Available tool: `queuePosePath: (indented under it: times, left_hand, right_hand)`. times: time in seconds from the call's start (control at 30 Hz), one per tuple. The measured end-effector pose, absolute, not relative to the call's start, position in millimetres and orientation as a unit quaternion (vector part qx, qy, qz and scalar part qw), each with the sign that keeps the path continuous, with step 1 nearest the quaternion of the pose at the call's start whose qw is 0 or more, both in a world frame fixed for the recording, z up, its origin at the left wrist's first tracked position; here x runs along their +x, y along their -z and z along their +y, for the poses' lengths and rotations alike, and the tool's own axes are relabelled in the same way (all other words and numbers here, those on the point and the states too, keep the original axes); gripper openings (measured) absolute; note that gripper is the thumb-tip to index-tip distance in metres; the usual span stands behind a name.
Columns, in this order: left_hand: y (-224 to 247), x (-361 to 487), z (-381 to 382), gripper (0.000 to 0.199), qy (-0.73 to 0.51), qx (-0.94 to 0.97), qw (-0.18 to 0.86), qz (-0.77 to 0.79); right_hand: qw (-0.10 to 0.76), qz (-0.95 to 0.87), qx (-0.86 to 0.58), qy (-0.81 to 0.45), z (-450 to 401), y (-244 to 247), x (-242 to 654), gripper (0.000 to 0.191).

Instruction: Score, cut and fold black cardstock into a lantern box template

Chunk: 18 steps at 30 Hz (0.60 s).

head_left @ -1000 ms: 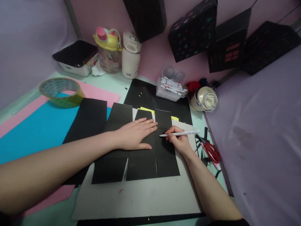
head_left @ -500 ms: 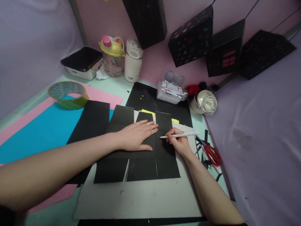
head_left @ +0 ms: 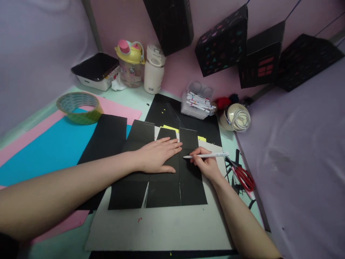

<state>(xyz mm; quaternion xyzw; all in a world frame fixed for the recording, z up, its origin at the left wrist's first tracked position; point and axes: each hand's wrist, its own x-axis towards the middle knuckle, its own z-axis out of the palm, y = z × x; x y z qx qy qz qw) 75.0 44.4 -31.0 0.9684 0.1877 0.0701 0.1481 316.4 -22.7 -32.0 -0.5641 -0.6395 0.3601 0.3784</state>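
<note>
A black sheet of card (head_left: 164,194), creased and slit into flaps at its near and far edges, lies on a pale board (head_left: 161,230). My left hand (head_left: 159,155) rests flat on the middle of the card, fingers stretched toward the right. In my right hand (head_left: 205,162) is a slim white pen (head_left: 217,154), pinched between thumb and fingers. The pen's tip points left, at or just above the card's right panel; I cannot tell whether it touches. Small yellow paper pieces (head_left: 170,128) stick out past the card's far edge.
Red-handled scissors (head_left: 245,178) lie among black scraps at the right. A wide tape roll (head_left: 79,108) sits on blue paper (head_left: 48,147) at the left. Behind stand a marker box (head_left: 195,109), a white bottle (head_left: 153,75) and a yellow-lidded jug (head_left: 129,72). Black paper boxes (head_left: 222,43) hang above.
The whole view has shifted very slightly to the right. Both hands, the pen and the card keep nearly the same places relative to each other.
</note>
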Motion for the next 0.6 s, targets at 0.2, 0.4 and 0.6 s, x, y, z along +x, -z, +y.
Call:
queuePosePath:
  times: [0.2, 0.4, 0.6]
  left_hand:
    - [31.1, 75.1, 44.6, 0.079, -0.077, 0.967, 0.153, 0.187]
    - [31.9, 75.2, 45.1, 0.079, -0.076, 0.968, 0.151, 0.187]
    - [30.4, 75.1, 44.9, 0.077, -0.070, 0.967, 0.151, 0.191]
  right_hand:
    - [0.367, -0.653, -0.565, -0.346, -22.9, 30.3, 315.7, 0.015]
    - [0.366, -0.651, -0.572, -0.339, -22.8, 31.7, 315.2, 0.015]
    - [0.363, -0.647, -0.581, -0.335, -23.0, 31.5, 316.8, 0.016]
